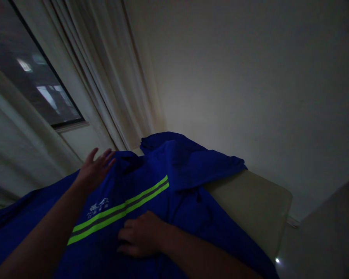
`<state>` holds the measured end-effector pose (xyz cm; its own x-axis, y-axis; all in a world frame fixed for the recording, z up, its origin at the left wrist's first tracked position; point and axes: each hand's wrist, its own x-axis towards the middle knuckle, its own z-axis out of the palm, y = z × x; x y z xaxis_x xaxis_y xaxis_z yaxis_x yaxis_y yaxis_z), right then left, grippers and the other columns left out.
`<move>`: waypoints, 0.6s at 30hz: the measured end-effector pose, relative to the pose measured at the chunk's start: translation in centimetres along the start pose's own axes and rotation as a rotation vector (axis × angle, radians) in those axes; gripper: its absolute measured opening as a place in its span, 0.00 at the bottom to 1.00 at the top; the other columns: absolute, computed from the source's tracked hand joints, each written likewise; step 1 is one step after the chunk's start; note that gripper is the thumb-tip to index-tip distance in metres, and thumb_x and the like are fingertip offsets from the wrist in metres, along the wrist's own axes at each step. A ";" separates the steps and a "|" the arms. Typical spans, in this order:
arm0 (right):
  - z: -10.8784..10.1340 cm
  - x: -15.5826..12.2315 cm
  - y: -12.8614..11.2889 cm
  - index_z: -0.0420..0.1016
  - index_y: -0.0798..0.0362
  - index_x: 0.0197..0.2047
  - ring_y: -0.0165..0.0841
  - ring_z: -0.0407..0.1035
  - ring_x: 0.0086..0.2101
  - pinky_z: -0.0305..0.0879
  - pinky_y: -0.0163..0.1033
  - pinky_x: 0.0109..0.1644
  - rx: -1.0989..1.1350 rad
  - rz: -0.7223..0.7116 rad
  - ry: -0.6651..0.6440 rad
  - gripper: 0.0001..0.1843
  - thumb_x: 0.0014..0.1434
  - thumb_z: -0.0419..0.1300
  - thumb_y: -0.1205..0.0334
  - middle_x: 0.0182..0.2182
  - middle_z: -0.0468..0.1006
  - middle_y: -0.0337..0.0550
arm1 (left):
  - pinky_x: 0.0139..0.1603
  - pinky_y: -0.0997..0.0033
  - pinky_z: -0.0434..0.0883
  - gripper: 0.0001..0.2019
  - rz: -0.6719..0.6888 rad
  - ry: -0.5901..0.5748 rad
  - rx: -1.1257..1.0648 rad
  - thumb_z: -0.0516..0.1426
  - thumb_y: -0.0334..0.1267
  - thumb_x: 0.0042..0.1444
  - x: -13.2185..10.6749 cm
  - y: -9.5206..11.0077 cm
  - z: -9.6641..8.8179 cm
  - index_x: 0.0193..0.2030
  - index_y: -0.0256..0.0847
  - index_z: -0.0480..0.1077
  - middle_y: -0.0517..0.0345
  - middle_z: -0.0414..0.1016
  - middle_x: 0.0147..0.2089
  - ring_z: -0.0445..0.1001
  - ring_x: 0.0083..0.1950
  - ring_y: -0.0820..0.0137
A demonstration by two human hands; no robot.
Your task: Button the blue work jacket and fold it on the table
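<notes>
A blue work jacket (pixel 145 170) lies spread out, with a neon-green and grey stripe (pixel 125 209) across its chest and white printed lettering above the stripe. Near the collar, my left hand (pixel 97 168) is open over the cloth, fingers apart. Whether it touches the fabric I cannot tell. Below the stripe, my right hand (pixel 142 234) rests palm down on the jacket, fingers bent and slightly apart, with no bunched cloth visible between them. One sleeve (pixel 203 166) is folded across the far right side. My forearms hide part of the front.
Under the jacket is a pale padded surface (pixel 250 205) with a rounded corner at right. A plain wall (pixel 235 77) stands behind it. Long curtains (pixel 104 69) hang at left beside a dark window (pixel 43 73). A small bright light (pixel 277 260) shows low at right.
</notes>
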<state>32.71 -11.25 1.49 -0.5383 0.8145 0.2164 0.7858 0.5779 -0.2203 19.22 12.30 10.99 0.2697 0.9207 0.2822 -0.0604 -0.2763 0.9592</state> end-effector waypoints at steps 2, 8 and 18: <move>0.0 -0.1 0.1 0.73 0.48 0.59 0.41 0.77 0.50 0.75 0.45 0.50 0.025 -0.056 0.095 0.25 0.72 0.55 0.39 0.56 0.81 0.46 | 0.62 0.48 0.75 0.28 -0.042 -0.034 0.349 0.62 0.55 0.55 -2.2 -2.1 -0.3 0.60 0.46 0.70 0.46 0.81 0.56 0.80 0.59 0.53; 0.2 -0.2 0.6 0.73 0.50 0.62 0.45 0.73 0.53 0.67 0.49 0.60 0.031 0.022 0.129 0.33 0.69 0.57 0.33 0.51 0.83 0.48 | 0.75 0.42 0.58 0.29 0.077 -0.124 1.272 0.43 0.48 0.69 -9.0 -9.3 -1.0 0.68 0.37 0.70 0.42 0.68 0.73 0.65 0.74 0.49; -0.5 -0.1 2.5 0.78 0.50 0.53 0.40 0.75 0.42 0.69 0.45 0.52 0.204 0.542 0.351 0.16 0.62 0.68 0.62 0.38 0.80 0.42 | 0.77 0.41 0.53 0.27 0.117 -0.136 1.272 0.45 0.47 0.71 -9.3 -9.8 -1.4 0.70 0.43 0.69 0.47 0.67 0.74 0.63 0.76 0.54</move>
<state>34.89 -9.89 1.40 0.0731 0.9468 0.3135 0.8251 0.1191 -0.5522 16.00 6.86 -0.99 0.4251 0.8586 0.2865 0.8449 -0.4899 0.2147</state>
